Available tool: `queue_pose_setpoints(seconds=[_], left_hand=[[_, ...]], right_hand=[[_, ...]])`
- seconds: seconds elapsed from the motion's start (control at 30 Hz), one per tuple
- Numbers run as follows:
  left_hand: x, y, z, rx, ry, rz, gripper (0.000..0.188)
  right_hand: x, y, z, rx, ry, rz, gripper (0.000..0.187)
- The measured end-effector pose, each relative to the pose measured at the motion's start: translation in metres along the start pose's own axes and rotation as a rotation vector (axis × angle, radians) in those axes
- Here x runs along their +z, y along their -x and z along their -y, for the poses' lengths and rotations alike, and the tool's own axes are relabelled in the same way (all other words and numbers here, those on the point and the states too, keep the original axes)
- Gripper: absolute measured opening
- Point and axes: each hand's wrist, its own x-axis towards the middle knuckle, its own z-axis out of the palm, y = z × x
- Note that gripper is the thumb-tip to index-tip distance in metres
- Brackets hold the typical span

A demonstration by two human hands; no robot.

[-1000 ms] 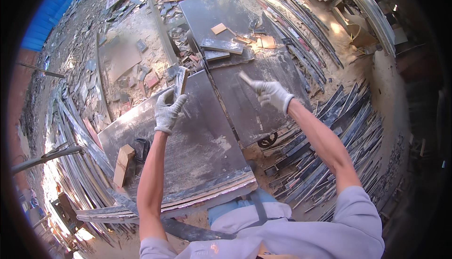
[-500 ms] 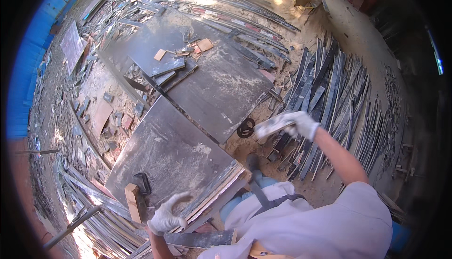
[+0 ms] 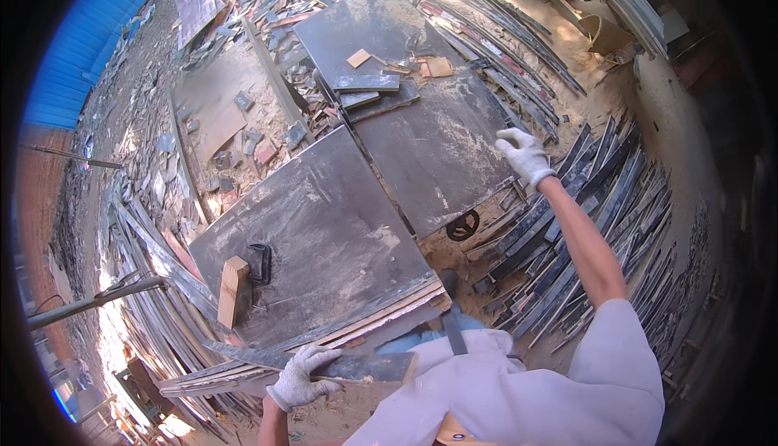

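My left hand (image 3: 301, 376), in a pale glove, is at the near edge of the table. Its fingers and thumb curve around a dark, narrow board strip (image 3: 369, 367) lying along the front stack. To the right my right hand (image 3: 525, 157), gloved too, is raised over the table's far right edge with fingers apart and nothing in it. A flat saw table (image 3: 316, 227) with a dusty dark top lies before me, split by a long slot. A wooden block (image 3: 232, 288) and a black clamp (image 3: 260, 264) stand at its left side.
Short dark board pieces (image 3: 369, 98) and small light offcuts (image 3: 438, 67) lie on the far part of the table. A black handwheel (image 3: 463, 225) sits by its right edge. Long strips (image 3: 583, 219) are heaped on the right, and more strips (image 3: 158, 243) at left.
My right hand has let go of a pale flat strip and moved up and right. My left hand has come down onto the dark board strip. The view has shifted.
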Motion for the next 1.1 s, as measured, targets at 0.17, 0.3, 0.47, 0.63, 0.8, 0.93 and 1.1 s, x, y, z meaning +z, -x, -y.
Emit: queue_pose_setpoints(seconds=[0.17,0.3,0.47,0.63,0.8,0.93,1.1], left_hand=[[-0.003,-0.082,-0.005,-0.004,-0.169,-0.456,0.063],[0.011,-0.126,0.002,-0.088,-0.386,-0.565,0.054],[0.053,-0.189,-0.039,0.092,-0.379,-0.311,0.069],[0.104,-0.236,0.023,0.044,0.038,-0.452,0.083],[0.055,-0.304,-0.028,0.017,0.772,-0.776,0.086],[0.013,-0.324,-0.02,-0.028,0.936,-0.663,0.037],[-0.007,-0.337,0.027,-0.088,0.375,-0.605,0.043]], right_hand=[[0.093,-0.129,0.112,-0.494,0.446,0.079,0.055],[0.153,-0.187,0.145,-0.472,0.644,0.185,0.069],[0.152,-0.221,0.114,-0.392,0.714,0.119,0.036],[0.149,-0.121,0.129,0.173,-0.525,0.208,0.024],[0.146,0.037,0.111,0.375,-1.253,0.635,0.03],[0.144,0.083,0.123,0.294,-0.743,0.84,0.03],[0.152,0.043,0.063,-0.12,-0.084,0.17,0.039]])
